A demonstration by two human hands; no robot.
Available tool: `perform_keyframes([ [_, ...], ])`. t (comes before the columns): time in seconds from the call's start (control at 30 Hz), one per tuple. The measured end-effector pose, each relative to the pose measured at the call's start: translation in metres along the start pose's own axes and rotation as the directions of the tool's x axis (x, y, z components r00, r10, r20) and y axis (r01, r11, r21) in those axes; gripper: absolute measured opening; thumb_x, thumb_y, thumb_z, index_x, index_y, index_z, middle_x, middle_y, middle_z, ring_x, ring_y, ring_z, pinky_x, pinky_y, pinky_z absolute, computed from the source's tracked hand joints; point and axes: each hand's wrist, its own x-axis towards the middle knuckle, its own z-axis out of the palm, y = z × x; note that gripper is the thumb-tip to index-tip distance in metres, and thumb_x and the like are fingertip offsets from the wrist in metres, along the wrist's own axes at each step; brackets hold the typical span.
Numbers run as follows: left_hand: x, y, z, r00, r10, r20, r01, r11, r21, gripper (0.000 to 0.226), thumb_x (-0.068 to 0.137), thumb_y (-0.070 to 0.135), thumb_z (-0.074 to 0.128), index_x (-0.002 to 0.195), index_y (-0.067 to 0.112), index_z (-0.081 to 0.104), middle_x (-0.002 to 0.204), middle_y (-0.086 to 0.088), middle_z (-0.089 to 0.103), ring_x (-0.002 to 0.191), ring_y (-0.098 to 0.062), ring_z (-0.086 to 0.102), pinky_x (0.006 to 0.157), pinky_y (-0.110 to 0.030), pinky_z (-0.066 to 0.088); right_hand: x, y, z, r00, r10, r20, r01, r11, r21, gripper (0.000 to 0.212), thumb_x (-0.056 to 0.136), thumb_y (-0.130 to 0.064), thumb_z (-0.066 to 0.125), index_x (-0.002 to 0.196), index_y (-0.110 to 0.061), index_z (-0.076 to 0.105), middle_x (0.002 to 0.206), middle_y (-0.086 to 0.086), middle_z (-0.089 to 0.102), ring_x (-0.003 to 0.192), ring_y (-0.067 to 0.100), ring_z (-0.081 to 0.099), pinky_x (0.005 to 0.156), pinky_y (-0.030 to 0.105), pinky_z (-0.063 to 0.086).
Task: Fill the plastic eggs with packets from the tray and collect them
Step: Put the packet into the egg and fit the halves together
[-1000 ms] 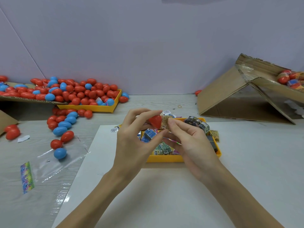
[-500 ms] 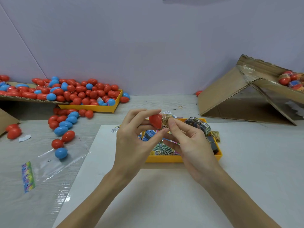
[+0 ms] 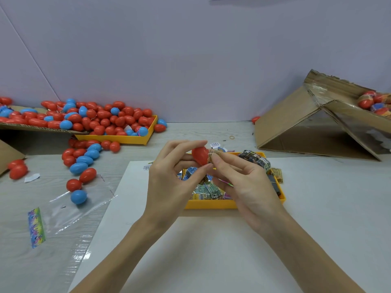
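Observation:
My left hand (image 3: 169, 178) grips a red plastic egg half (image 3: 200, 155) between thumb and fingers, above the yellow packet tray (image 3: 209, 205). My right hand (image 3: 247, 187) pinches a tan folded packet (image 3: 214, 155) that sits against the egg's open side. The tray holds several printed packets (image 3: 208, 190), partly hidden by both hands. How far the packet sits inside the egg cannot be seen.
A second yellow tray (image 3: 118, 138) and a cardboard sheet (image 3: 31, 128) at the left hold many red and blue eggs; more lie loose (image 3: 84, 160) on the table. A clear plastic bag (image 3: 69, 210) lies front left. A tipped cardboard box (image 3: 317, 127) with eggs stands at the right.
Both hands have stayed above the tray with the egg and packet; the packet has been worked slightly closer against the egg. Nothing else moved.

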Motion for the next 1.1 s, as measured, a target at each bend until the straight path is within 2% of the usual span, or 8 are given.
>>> perform_keyframes([
  [0.13,-0.0002,0.0005,-0.0003,1.0,0.015,-0.012,-0.015,0.999,0.034,0.045,0.083,0.007,0.084,0.125,0.014,0.07,0.117,-0.005,0.061,0.097,-0.024,0.073,0.088,-0.033,0.061,0.001,-0.0034,-0.0009,0.997,0.075,0.014,-0.076,0.991,0.113,0.025,0.082,-0.024,0.078,0.103,-0.01,0.081,0.107,0.01,0.078,0.097,0.016,0.074,0.089,0.026,0.059],
  [0.27,-0.0004,0.0009,-0.0008,0.999,0.032,-0.032,-0.03,0.996,0.08,0.044,0.083,0.006,0.084,0.125,0.013,0.071,0.116,-0.004,0.061,0.096,-0.022,0.073,0.087,-0.029,0.06,-0.0002,-0.0027,-0.001,0.997,0.08,-0.011,-0.078,0.99,0.121,0.022,0.087,-0.023,0.075,0.101,-0.007,0.08,0.105,0.01,0.079,0.097,0.019,0.075,0.088,0.029,0.061],
  [0.37,-0.0006,0.0015,-0.0003,0.998,0.043,-0.049,-0.038,0.993,0.109,0.044,0.083,0.006,0.084,0.124,0.013,0.071,0.116,-0.004,0.061,0.097,-0.021,0.073,0.088,-0.027,0.059,-0.0016,-0.0009,0.0007,0.993,-0.043,-0.108,0.034,0.996,-0.084,0.016,0.094,-0.023,0.071,0.1,-0.011,0.08,0.097,0.006,0.08,0.096,0.02,0.077,0.079,0.029,0.062],
  [0.47,0.0003,0.0012,-0.0011,0.997,0.052,-0.063,-0.045,0.993,0.112,0.043,0.082,0.006,0.085,0.123,0.012,0.071,0.114,-0.005,0.061,0.096,-0.02,0.073,0.087,-0.026,0.059,-0.0013,0.001,-0.0007,0.979,-0.118,-0.164,0.076,0.967,-0.242,0.014,0.094,-0.028,0.073,0.098,-0.017,0.08,0.09,0.001,0.08,0.09,0.016,0.077,0.084,0.042,0.059],
  [0.57,-0.0003,0.001,-0.001,0.997,0.057,-0.046,-0.053,0.994,0.099,0.044,0.083,0.006,0.085,0.124,0.013,0.071,0.115,-0.004,0.06,0.097,-0.022,0.073,0.087,-0.029,0.06,0.0,-0.0016,-0.0017,0.995,0.021,-0.095,-0.026,0.998,-0.056,0.021,0.089,-0.03,0.075,0.1,-0.013,0.081,0.099,0.004,0.08,0.095,0.015,0.074,0.087,0.035,0.059],
  [0.73,-0.0008,-0.0011,0.0009,0.996,0.091,0.002,-0.09,0.993,0.069,0.045,0.084,0.005,0.084,0.126,0.012,0.07,0.118,-0.006,0.059,0.098,-0.027,0.072,0.088,-0.037,0.06,0.0017,-0.0051,-0.0011,0.976,0.218,0.013,-0.215,0.951,0.223,0.018,0.086,-0.027,0.077,0.094,-0.011,0.082,0.097,0.005,0.076,0.086,0.015,0.069,0.075,0.023,0.06],
  [0.9,-0.0005,-0.0028,0.0005,0.995,0.093,0.034,-0.095,0.994,0.061,0.046,0.085,0.007,0.084,0.127,0.013,0.069,0.118,-0.005,0.058,0.098,-0.028,0.071,0.087,-0.039,0.061,0.0031,-0.0057,-0.0022,0.987,0.162,0.002,-0.159,0.966,0.205,0.036,0.08,-0.029,0.079,0.108,-0.006,0.077,0.095,0.004,0.071,0.087,0.014,0.064,0.074,0.022,0.057],
  [1.1,-0.0008,-0.0031,0.0008,0.995,0.088,0.052,-0.091,0.995,0.045,0.045,0.085,0.006,0.083,0.127,0.015,0.07,0.117,-0.004,0.058,0.098,-0.027,0.071,0.088,-0.036,0.061,0.0039,-0.0044,-0.0024,0.996,0.09,-0.023,-0.085,0.985,0.153,0.034,0.076,-0.029,0.079,0.102,-0.008,0.077,0.089,0.004,0.066,0.074,0.008,0.059,0.066,0.021,0.053],
])
